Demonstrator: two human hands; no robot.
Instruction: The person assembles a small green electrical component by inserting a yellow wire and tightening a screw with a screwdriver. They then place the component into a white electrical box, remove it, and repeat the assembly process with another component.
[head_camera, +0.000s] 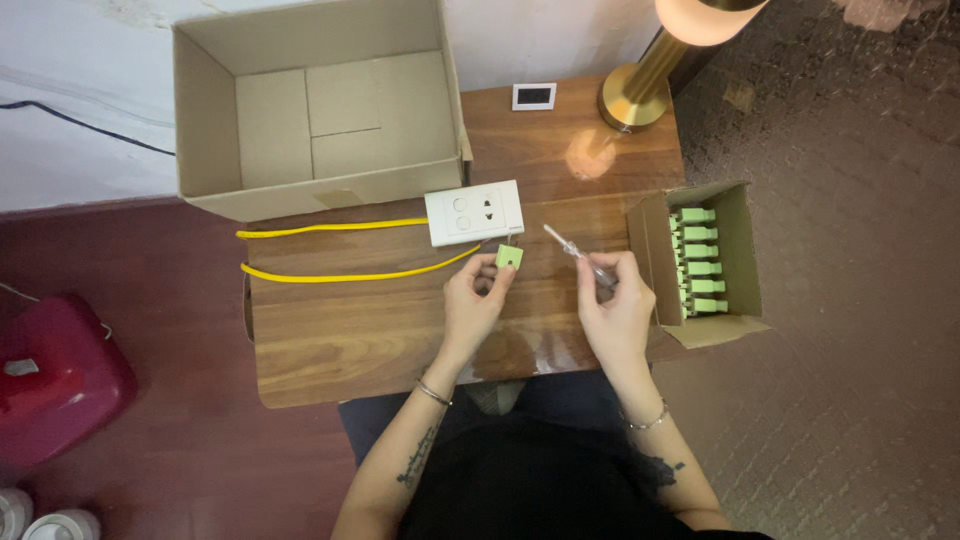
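Over the bench (330, 340), the left hand (472, 300) pinches a green block (509, 257) just below the white socket (474, 212), while the right hand (618, 305) grips a screwdriver (578, 253).

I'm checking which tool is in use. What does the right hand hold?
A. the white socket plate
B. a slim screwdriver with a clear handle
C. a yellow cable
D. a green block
B: the right hand pinches a slim screwdriver, while the left hand holds the small green block.
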